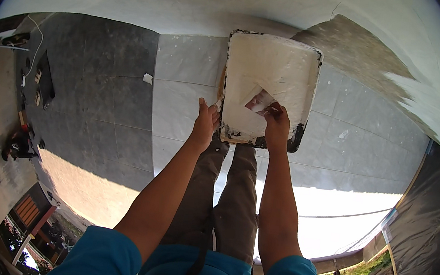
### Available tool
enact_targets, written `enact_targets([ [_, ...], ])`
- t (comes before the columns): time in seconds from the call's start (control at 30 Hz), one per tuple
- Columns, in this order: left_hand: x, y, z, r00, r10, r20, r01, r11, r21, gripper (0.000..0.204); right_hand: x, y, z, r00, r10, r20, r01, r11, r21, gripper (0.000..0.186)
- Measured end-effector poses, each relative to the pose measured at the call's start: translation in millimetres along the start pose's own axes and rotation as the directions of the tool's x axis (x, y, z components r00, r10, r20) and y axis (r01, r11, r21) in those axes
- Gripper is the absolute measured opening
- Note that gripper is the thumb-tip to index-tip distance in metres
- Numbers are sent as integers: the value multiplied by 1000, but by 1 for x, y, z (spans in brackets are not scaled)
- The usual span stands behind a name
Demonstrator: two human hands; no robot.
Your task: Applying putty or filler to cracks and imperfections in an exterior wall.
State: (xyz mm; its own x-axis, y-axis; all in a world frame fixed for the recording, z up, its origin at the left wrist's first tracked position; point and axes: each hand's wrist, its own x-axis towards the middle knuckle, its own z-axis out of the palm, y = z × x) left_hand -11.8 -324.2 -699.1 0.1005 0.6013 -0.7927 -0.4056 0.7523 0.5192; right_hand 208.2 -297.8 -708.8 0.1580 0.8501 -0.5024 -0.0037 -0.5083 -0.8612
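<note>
A large rectangular tray [273, 61], its black edges showing through a pale coating, is in front of me above my feet. My right hand [277, 127] is over its lower right part, fingers pinched on a flat rectangular scraper [259, 100]. White material coats the scraper's left edge; its middle looks brownish and shiny. My left hand [205, 124] is at the tray's left rim, thumb up and fingers curled. Something small and pale shows at those fingertips, too small to name. Whether this hand supports the tray is hidden.
Grey tiled floor [354, 137] lies below, darker on the left [110, 91]. A small white scrap [148, 78] lies left of the tray. The wall ahead [192, 2] is pale, with a rough grey patch [360, 50]. A dark sheet [430, 213] hangs at right.
</note>
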Motion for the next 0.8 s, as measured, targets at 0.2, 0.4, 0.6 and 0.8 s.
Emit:
enact_targets([
  [0.2,-7,1,8,998,-29,-53,28,999,-23,114,-3,2,-8,946,318,64,-315,853,416,35],
  [0.4,-6,-4,-11,994,-16,-105,7,996,-86,114,-17,-24,-1,921,329,208,-383,667,639,38],
  [0.6,-32,29,1,976,-14,-218,13,1000,-4,108,-30,-67,-25,929,279,245,-369,617,696,43],
  [0.8,-75,78,34,979,92,-182,-92,996,6,107,-67,-163,-56,972,143,187,-235,615,752,27],
])
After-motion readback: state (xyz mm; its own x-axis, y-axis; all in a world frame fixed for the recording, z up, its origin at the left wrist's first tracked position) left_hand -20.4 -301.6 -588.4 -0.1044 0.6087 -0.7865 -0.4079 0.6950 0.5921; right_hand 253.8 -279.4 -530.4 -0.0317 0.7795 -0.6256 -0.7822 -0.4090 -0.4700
